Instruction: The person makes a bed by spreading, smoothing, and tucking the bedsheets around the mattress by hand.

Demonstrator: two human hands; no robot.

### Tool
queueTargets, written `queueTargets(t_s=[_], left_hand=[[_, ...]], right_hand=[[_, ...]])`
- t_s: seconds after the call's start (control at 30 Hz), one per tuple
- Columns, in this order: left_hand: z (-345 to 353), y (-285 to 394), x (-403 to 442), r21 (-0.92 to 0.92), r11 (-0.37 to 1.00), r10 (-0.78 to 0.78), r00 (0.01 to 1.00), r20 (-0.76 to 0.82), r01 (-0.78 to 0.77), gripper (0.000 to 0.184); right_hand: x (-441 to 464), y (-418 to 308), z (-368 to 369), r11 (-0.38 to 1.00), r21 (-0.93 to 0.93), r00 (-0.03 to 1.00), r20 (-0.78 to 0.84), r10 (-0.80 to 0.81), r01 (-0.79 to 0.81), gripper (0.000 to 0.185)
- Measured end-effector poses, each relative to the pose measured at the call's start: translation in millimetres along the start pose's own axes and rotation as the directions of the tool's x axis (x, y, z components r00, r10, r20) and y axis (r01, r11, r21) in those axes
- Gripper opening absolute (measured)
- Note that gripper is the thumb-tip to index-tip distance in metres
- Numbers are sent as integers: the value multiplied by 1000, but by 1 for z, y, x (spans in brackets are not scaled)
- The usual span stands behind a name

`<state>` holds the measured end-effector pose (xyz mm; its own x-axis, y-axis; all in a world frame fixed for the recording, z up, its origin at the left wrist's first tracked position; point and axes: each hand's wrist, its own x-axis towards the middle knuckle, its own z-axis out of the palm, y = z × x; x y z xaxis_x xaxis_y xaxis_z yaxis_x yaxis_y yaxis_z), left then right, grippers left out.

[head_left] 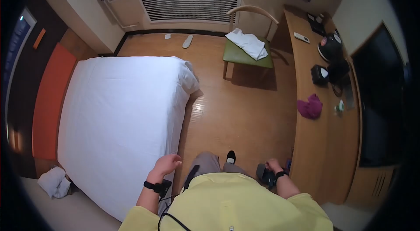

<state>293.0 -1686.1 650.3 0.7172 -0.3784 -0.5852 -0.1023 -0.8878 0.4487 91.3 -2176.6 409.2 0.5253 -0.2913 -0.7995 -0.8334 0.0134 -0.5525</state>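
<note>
My left hand hovers by the near right edge of the bed, which has a smooth white cover. Its fingers are loosely bent and apart, with nothing in them. My right hand is low beside the desk's near end, fingers curled in. Right by it is a dark grey boxy thing; whether the hand grips it or only overlaps it, I cannot tell. Both wrists wear black straps, and a black box sits on the left one.
A green-seated chair bears a folded white cloth. On the long wooden desk lie a purple cloth, a tissue box, a kettle and a remote. A white slipper lies on the floor.
</note>
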Motion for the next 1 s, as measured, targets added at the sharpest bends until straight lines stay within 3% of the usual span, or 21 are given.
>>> queueTargets(t_s=[0.03, 0.13, 0.17, 0.2, 0.23, 0.27, 0.3, 0.33, 0.4, 0.47, 0.5, 0.6, 0.63, 0.7, 0.77, 0.8, 0.87, 0.93, 1.0], left_hand=[[-14, 2, 9, -80, 995, -66, 997, -43, 62, 30], [-50, -7, 56, -181, 969, -181, 981, -75, 166, 29], [-62, -15, 74, -178, 973, -161, 985, -71, 146, 29], [-74, -27, 95, -181, 973, -157, 984, -79, 141, 30], [-88, -44, 111, -186, 972, -164, 982, -97, 144, 30], [-101, -60, 131, -161, 973, -183, 978, -104, 165, 31], [-114, -73, 157, -139, 974, -196, 974, -110, 180, 32], [-128, -81, 179, -136, 973, -204, 971, -126, 187, 31], [-171, -103, 230, -95, 976, -209, 964, -167, 195, 30], [-224, -114, 263, -29, 974, -228, 959, -167, 226, 28], [-239, -120, 287, -46, 979, -202, 964, -175, 197, 26], [-298, -126, 350, -92, 978, -201, 963, -177, 187, 26], [-317, -127, 369, -124, 974, -213, 957, -196, 191, 26], [-377, -118, 396, -151, 969, -222, 954, -200, 194, 25], [-392, -136, 438, -205, 962, -223, 948, -227, 178, 24], [-403, -143, 462, -222, 963, -207, 951, -232, 155, 24], [-417, -162, 503, -249, 951, -237, 948, -213, 182, 22], [-434, -180, 530, -259, 942, -272, 940, -206, 215, 20], [-450, -200, 570, -263, 925, -330, 924, -193, 275, 18]], right_hand=[[24, -31, 3, 992, 52, 993, -4, -115, 115, 14], [85, -139, 18, 994, -13, 988, 108, -107, 109, 15], [107, -171, 31, 990, -68, 990, 74, -116, 121, 18], [135, -198, 40, 864, -350, 932, 128, -338, 361, 20], [174, -209, 45, 597, -563, 808, 255, -531, 571, 22], [206, -226, 61, 815, -413, 913, 165, -373, 407, 24], [215, -263, 74, 886, -302, 929, 230, -290, 351, 22], [219, -292, 87, 957, -183, 969, 145, -202, 227, 19], [249, -332, 102, 988, -69, 969, 216, -119, 136, 15], [262, -372, 117, 999, 16, 949, 311, 44, -52, 12], [249, -419, 131, 951, -299, 976, 172, 132, -76, 12], [294, -507, 159, 907, -418, 963, 263, 61, 56, 13], [325, -530, 165, 807, -550, 946, 322, -34, 216, 15], [345, -596, 188, 864, -430, 936, 329, -122, 264, 19], [372, -660, 210, 797, -419, 874, 411, -260, 434, 22], [414, -667, 218, 669, -536, 854, 382, -353, 516, 25], [447, -714, 244, 683, -519, 850, 419, -320, 514, 24], [456, -759, 277, 747, -523, 886, 423, -191, 410, 21], [525, -742, 303, 685, -604, 908, 347, -234, 407, 20]])
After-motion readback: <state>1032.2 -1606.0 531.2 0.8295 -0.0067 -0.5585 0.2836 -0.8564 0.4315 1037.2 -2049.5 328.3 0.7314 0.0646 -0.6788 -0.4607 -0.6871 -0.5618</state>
